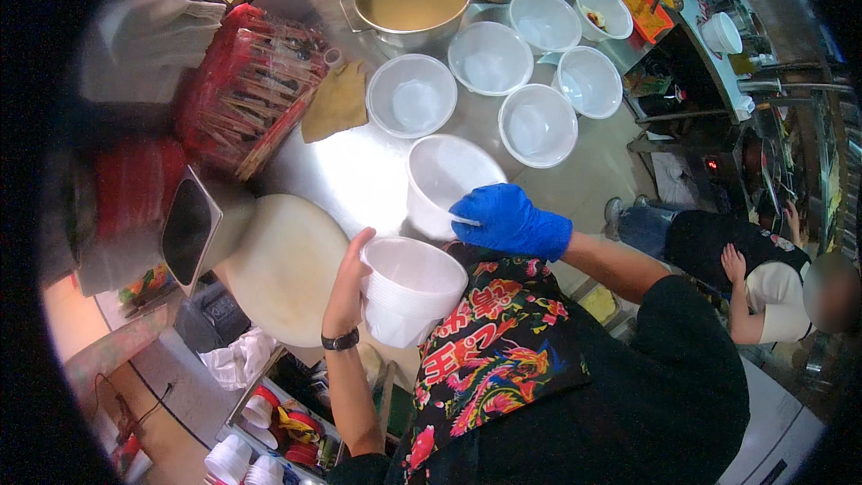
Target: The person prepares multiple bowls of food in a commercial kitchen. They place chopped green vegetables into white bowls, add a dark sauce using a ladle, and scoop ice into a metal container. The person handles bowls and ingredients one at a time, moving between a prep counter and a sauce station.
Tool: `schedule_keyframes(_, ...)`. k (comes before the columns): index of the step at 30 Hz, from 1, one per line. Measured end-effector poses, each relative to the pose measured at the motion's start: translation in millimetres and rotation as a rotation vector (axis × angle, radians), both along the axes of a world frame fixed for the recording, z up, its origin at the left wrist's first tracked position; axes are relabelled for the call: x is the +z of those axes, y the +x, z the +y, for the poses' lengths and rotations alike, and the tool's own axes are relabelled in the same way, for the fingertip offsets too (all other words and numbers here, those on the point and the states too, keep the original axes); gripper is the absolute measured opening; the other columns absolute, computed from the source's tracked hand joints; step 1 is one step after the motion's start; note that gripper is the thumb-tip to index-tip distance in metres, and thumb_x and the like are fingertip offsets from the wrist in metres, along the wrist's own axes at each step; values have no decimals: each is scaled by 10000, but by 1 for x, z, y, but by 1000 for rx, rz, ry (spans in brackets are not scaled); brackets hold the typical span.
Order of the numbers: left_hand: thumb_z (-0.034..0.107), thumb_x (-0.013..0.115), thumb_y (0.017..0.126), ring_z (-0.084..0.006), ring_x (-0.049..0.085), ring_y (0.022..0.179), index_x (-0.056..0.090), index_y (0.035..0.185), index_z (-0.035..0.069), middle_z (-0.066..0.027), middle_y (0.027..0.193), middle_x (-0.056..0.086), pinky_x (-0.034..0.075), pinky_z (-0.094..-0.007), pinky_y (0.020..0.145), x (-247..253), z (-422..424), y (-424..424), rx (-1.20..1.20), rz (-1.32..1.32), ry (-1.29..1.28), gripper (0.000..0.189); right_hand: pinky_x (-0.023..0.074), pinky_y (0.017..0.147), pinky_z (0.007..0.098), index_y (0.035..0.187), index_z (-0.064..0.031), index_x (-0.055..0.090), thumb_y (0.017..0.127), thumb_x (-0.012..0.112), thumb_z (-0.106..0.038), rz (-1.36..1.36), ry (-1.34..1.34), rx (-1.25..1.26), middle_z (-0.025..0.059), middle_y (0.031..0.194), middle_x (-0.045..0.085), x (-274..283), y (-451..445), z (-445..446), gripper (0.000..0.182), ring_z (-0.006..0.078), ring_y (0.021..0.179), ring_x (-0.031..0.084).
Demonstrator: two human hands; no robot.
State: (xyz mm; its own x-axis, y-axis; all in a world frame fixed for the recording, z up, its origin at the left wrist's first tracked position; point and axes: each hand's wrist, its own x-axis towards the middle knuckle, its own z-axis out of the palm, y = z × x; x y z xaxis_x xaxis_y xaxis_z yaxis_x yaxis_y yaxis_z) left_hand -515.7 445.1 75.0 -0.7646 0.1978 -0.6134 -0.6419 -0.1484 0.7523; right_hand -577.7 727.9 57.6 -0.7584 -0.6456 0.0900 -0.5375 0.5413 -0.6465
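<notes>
My left hand point(349, 289), bare and with a watch at the wrist, holds a stack of nested white plastic bowls point(404, 289) against my apron front. My right hand point(508, 219), in a blue glove, grips the rim of a single white plastic bowl point(444, 175), which tilts just beyond the stack. On the steel counter point(337, 162) beyond it stand several similar bowls point(412, 95), apparently without food. One bowl at the far right point(601, 13) has a little food inside.
A steel pot of pale broth point(417, 0) stands at the back. Wrapped chopsticks point(256, 87) fill a red holder at the left, beside a brown cloth point(337, 101). A round board point(289, 269) lies near my left forearm. A co-worker point(734, 249) stands at the right.
</notes>
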Motion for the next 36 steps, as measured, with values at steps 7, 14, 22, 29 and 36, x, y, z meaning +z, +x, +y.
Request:
schedule_keyframes(7, 156, 386, 749, -238, 370, 1274, 360, 1354, -39, -144, 1380, 396, 252, -318, 1085, -5, 5, 13, 51, 3, -6, 636, 457, 577, 384, 700, -87, 600, 748, 552, -231, 290, 390, 303, 97, 676, 596, -108, 16, 33, 160, 264, 622, 594)
schedule_keyframes(14, 120, 394, 717, -236, 366, 1281, 340, 1367, -35, -141, 1393, 380, 247, -309, 1085, 1, 14, 36, 80, -40, -78, 670, 485, 719, 421, 991, -81, 636, 856, 550, -426, -194, -310, 374, 187, 907, 636, -9, 32, -16, 380, 337, 819, 614)
schedule_keyframes(22, 131, 431, 745, -232, 330, 1300, 287, 1385, -54, -153, 1409, 348, 232, -294, 1078, 1, 15, 58, 128, -73, -156, 681, 486, 660, 416, 861, -64, 637, 834, 566, -324, -806, -75, 426, 181, 789, 633, 32, 39, -59, 271, 360, 723, 616)
schedule_keyframes(29, 111, 423, 749, -235, 333, 1293, 305, 1375, -45, -147, 1399, 353, 226, -294, 1079, -8, -31, 84, 191, -51, -26, 656, 481, 566, 436, 719, -122, 587, 819, 549, -329, -208, -111, 121, 145, 682, 598, 25, 1, -95, 233, 356, 646, 598)
schedule_keyframes(36, 121, 417, 708, -229, 339, 1289, 337, 1369, -13, -142, 1393, 358, 244, -301, 1081, -20, -113, 120, 77, 73, -107, 679, 478, 567, 366, 696, -104, 565, 706, 596, -164, 529, 301, 253, 85, 672, 586, -140, -53, -173, 68, 246, 644, 605)
